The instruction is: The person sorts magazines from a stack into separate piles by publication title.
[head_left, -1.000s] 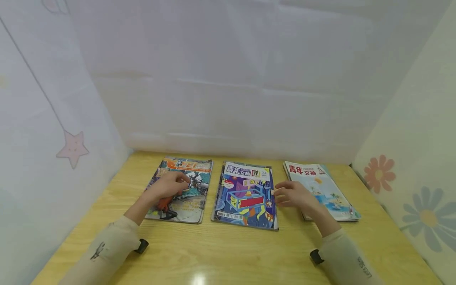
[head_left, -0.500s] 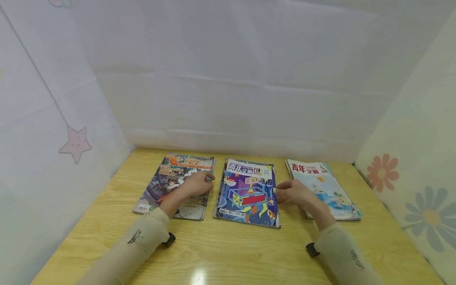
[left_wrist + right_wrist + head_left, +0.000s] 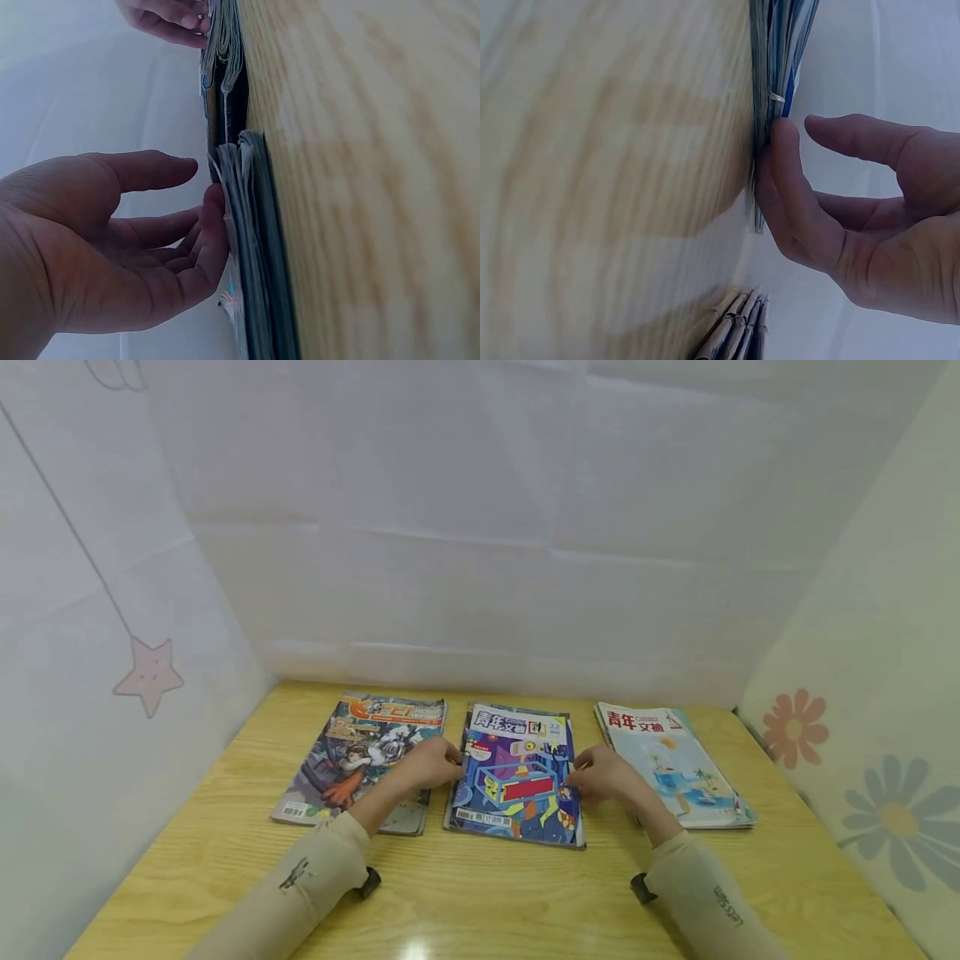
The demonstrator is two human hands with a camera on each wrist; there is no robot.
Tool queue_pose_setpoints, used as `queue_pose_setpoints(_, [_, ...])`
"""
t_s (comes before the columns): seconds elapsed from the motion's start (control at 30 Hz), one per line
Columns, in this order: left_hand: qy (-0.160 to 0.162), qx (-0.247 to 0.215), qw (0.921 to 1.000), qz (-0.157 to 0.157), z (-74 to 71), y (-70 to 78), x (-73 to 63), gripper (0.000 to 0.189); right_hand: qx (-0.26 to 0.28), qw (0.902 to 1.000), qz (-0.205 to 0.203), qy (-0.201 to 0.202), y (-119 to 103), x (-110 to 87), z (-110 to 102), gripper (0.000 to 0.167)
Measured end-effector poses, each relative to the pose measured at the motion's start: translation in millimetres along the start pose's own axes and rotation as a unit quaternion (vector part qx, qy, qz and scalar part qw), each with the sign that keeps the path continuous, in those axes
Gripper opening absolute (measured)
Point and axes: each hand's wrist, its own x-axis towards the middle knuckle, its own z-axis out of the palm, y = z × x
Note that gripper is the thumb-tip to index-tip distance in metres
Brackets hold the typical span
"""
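Three piles of magazines lie in a row. My left hand (image 3: 431, 764) is over the right edge of the left pile (image 3: 367, 739), its fingertips by the left edge of the middle pile (image 3: 517, 777) with its purple-blue cover. In the left wrist view, its bent fingers are against page edges (image 3: 259, 247) and the thumb stands apart. My right hand (image 3: 607, 774) touches the middle pile's right edge. The right wrist view shows fingertips (image 3: 784, 135) against those page edges (image 3: 772, 52), the thumb lifted off. Neither hand pinches anything visibly.
The right pile (image 3: 675, 764), with a beach-scene cover, lies beyond my right hand. All piles rest on a yellow wooden table (image 3: 480, 893). A white sheet (image 3: 480, 568) rises behind it, with decorated panels on the left (image 3: 150, 677) and right (image 3: 885, 710).
My left hand has moved right across the left pile to the middle pile's left edge, uncovering more of the left cover. My right hand stays at the middle pile's right edge, its fingers slightly more bent.
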Motion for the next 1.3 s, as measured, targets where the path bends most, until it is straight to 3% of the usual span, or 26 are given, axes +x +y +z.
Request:
queue_pose_setpoints(0.17, [-0.001,-0.044,0.9990,-0.012,1.2,-2.2,2.0,0.036,-0.004,1.0000,0.003,0.007,-2,-0.8,2,0.048])
queue_pose_setpoints(0.27, [-0.011,-0.102,0.9946,-0.019,2.5,-2.3,4.2,0.036,-0.006,0.9999,0.002,0.010,-2,-0.7,3,0.047])
queue_pose_setpoints(0.33, [-0.025,-0.163,0.9860,-0.026,4.2,-1.3,5.8,0.036,-0.005,0.9999,0.004,0.011,-2,-0.9,4,0.047])
queue_pose_setpoints(0.43, [-0.043,-0.251,0.9665,-0.034,7.6,-0.1,8.0,0.038,-0.005,0.9999,0.006,0.011,-1,-0.7,4,0.046])
queue_pose_setpoints(0.53, [-0.047,-0.300,0.9522,-0.031,8.4,0.8,8.5,0.040,-0.005,0.9999,0.009,0.010,-2,-0.3,5,0.046])
queue_pose_setpoints(0.8, [-0.027,-0.333,0.9425,0.013,2.2,7.5,6.2,0.041,0.026,0.9995,0.000,0.016,2,1.6,4,0.044])
queue_pose_setpoints(1.07, [-0.023,-0.351,0.9351,0.042,-11.8,16.9,-0.8,0.040,0.011,0.9977,-0.057,0.036,3,-1.9,3,0.039])
queue_pose_setpoints(1.3, [-0.006,-0.347,0.9361,0.059,-24.3,23.8,-8.3,0.042,0.069,0.9933,-0.089,0.025,1,-3.7,2,0.046])
